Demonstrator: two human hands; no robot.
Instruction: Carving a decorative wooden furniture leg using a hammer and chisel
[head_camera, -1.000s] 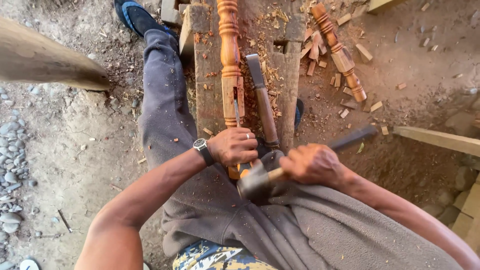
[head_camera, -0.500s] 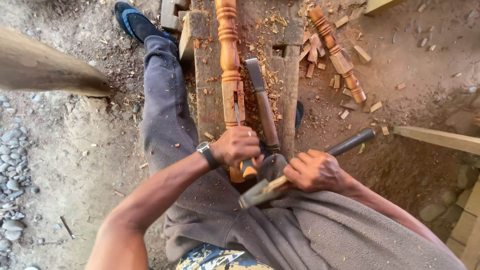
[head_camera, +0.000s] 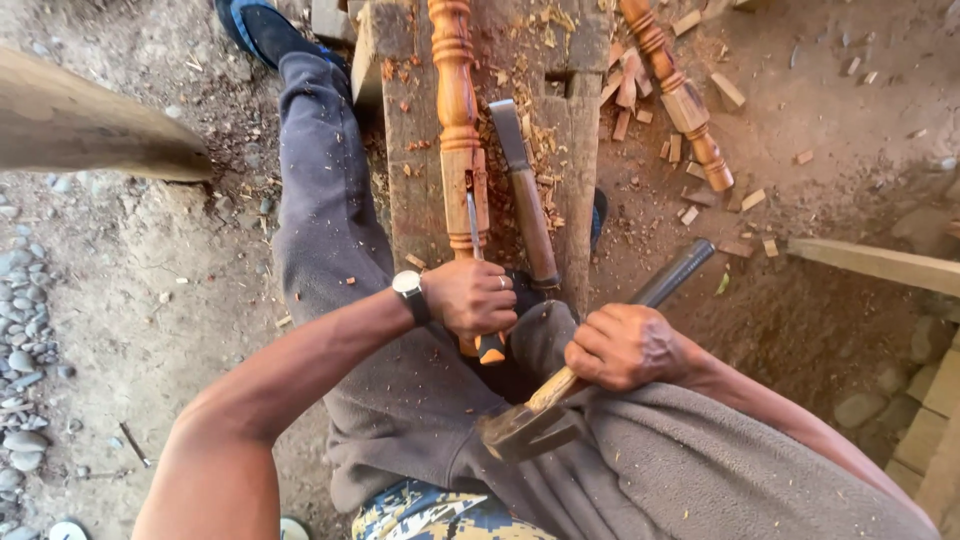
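My left hand (head_camera: 470, 297), with a wristwatch, grips an orange-handled chisel (head_camera: 478, 280) whose blade rests on a turned wooden spindle (head_camera: 457, 120). The spindle lies lengthwise on a rough wooden bench (head_camera: 570, 130) that I straddle. My right hand (head_camera: 625, 347) grips a wooden-handled hammer (head_camera: 530, 420), its metal head low over my lap, below the chisel's butt. A second, larger chisel (head_camera: 525, 195) with a dark wooden handle lies on the bench just right of the spindle.
Another turned spindle (head_camera: 675, 90) lies on the dirt to the right among wood offcuts and chips. A dark metal bar (head_camera: 672, 275) lies by my right hand. A thick log (head_camera: 90, 125) juts in at left; a plank (head_camera: 880, 262) at right.
The hammer head has dropped back from beside the chisel's butt toward my lap. My left hand keeps the chisel on the spindle.
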